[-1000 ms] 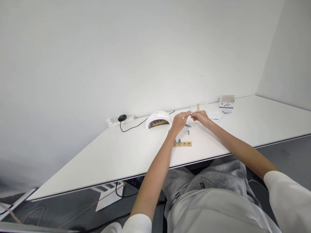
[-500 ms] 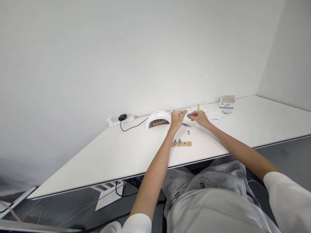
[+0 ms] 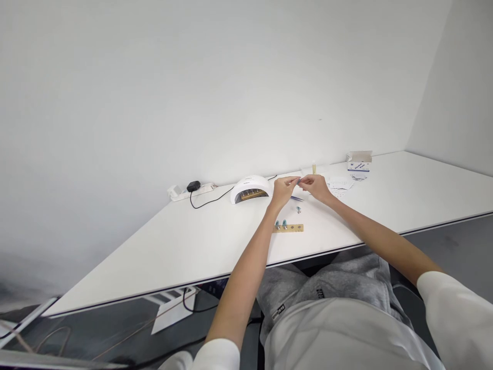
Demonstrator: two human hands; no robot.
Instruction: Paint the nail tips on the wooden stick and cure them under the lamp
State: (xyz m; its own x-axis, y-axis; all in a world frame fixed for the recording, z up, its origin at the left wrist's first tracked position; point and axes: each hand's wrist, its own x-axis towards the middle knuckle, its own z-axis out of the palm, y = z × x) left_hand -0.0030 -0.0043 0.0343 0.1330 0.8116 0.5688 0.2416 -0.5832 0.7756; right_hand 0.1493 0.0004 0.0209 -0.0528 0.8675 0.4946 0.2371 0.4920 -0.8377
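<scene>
My left hand [image 3: 284, 189] and my right hand [image 3: 316, 186] are raised a little above the white table [image 3: 200, 241], their fingertips meeting around a tiny bluish piece [image 3: 299, 180] pinched between them. Just which hand grips it is hard to tell; both touch it. Below the hands lies a tan strip [image 3: 289, 228] with holes and two small blue pieces standing at its left end. A single small blue piece [image 3: 298, 209] lies on the table between the strip and the hands. A thin blue tool [image 3: 296, 198] lies under the hands.
A white dome-shaped lamp [image 3: 251, 189] stands left of the hands, its cable running to a power strip [image 3: 190, 190] by the wall. A small bottle [image 3: 314, 169], papers [image 3: 341, 183] and a white box [image 3: 359, 163] sit at the back right. The table's front edge runs near my lap.
Half a second ago the hands had drifted slightly apart, the left holding the bluish piece; now the fingertips are together again over the same spot.
</scene>
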